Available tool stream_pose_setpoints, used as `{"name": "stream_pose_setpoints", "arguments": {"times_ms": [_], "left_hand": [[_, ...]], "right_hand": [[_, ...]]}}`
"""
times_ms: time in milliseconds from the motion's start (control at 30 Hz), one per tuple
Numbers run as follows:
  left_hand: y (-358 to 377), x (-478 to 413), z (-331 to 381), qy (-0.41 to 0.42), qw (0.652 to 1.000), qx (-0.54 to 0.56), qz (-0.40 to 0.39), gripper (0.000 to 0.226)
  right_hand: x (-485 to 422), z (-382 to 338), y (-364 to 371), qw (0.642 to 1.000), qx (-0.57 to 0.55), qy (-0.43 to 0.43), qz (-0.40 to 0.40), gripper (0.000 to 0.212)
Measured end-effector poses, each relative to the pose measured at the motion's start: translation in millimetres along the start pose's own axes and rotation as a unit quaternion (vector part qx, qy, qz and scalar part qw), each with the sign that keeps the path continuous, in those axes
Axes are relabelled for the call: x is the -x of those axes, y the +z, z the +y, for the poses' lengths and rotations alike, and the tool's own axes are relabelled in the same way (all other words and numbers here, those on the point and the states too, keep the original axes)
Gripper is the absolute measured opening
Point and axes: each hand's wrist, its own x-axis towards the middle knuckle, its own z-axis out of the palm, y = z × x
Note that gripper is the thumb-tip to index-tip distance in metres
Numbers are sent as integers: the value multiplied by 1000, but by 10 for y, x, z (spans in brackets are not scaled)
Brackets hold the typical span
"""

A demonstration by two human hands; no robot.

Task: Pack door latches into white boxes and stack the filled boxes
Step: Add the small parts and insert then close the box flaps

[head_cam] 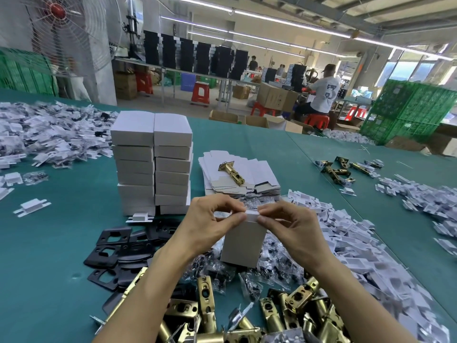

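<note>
White box (243, 241), one, left hand (210, 220), right hand (294, 226), grips pinching its top, two stacks (134, 157)

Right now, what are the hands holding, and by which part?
The left hand and right hand pinch the upright white box at its top edge.

Looks forward and down from head height, wide-angle, over the flat teal-green table (61, 243). Sits close above the left hand (210, 219) and right hand (291, 226) at 6 o'clock; takes in the stacked white cardboard boxes (136, 167) at 11 o'clock, farther off.
</note>
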Motion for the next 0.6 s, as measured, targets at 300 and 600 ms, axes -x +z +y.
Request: {"name": "stream_pose_setpoints", "arguments": {"times_ms": [300, 600], "left_hand": [[21, 14, 10, -10, 998, 19, -60, 28], [56, 12, -15, -5, 999, 9, -37, 23]], "right_hand": [[76, -30, -4, 991, 73, -109, 10, 17], [158, 79, -3, 981, 126, -148, -10, 22]]}}
